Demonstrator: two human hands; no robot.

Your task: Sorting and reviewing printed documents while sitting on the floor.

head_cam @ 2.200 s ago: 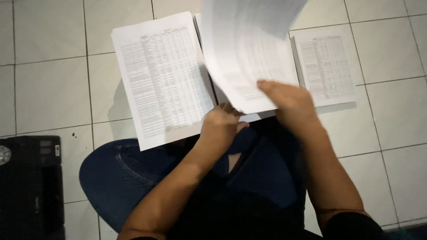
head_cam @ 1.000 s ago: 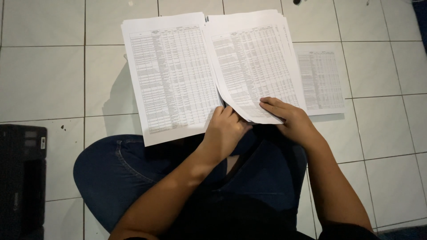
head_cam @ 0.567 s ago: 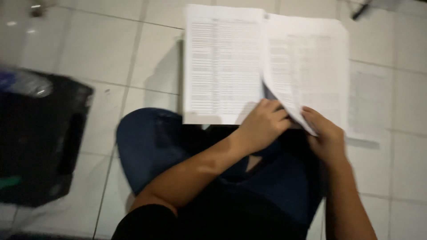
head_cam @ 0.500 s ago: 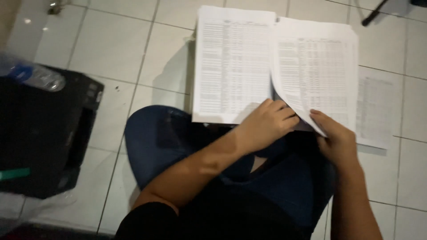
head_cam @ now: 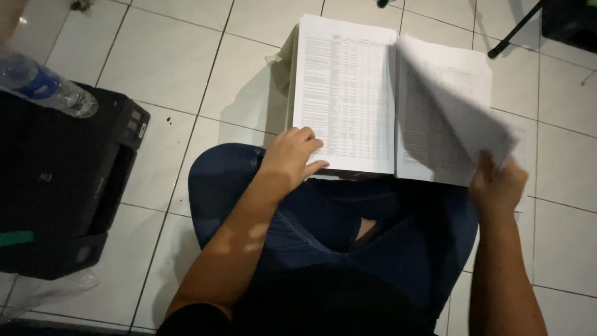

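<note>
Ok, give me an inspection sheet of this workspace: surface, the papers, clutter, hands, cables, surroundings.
Surface: white tiled floor with dark grout; the person sits on it in blue jeans.
Job's things: stack of printed sheets lying open across the lap and floor, covered in fine table rows; one loose sheet lifted and curling at the right side.
Clutter: clear plastic bottle lying on a black printer.
Hands: left hand resting flat on the stack's lower left corner; right hand pinching the lifted sheet's lower edge.
Cables: a thin dark line at the right edge, too small to tell.
Surroundings: a dark stand leg at top right.
</note>
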